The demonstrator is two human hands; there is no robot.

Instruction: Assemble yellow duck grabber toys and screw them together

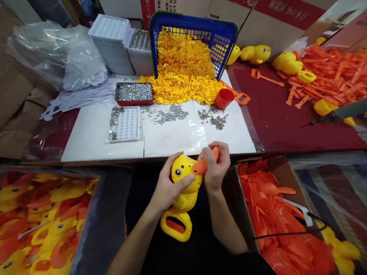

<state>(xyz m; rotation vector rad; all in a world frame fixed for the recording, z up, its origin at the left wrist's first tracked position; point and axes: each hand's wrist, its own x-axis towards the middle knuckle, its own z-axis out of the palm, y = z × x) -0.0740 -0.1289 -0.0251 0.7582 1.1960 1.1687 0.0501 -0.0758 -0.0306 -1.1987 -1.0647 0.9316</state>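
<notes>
Just past the table's front edge, a yellow plastic toy duck (187, 196) with a looped handle is held over my lap. My left hand (169, 183) wraps round its head, thumb across the front below the printed eye. Against the head sits an orange beak piece (200, 167), and my right hand (215, 164) is closed on it with the fingers curled. Small holes show in the yellow head around the beak. Whether the beak is fixed to the head I cannot tell.
Yellow parts spill from a blue basket (195, 21). Nearby are a red box of metal pieces (134, 102), a white tray (130, 124) and a red cup (224, 99). Boxes of ducks (54, 221) and orange beaks (275, 214) flank me. A screwdriver (341, 113) juts in at right.
</notes>
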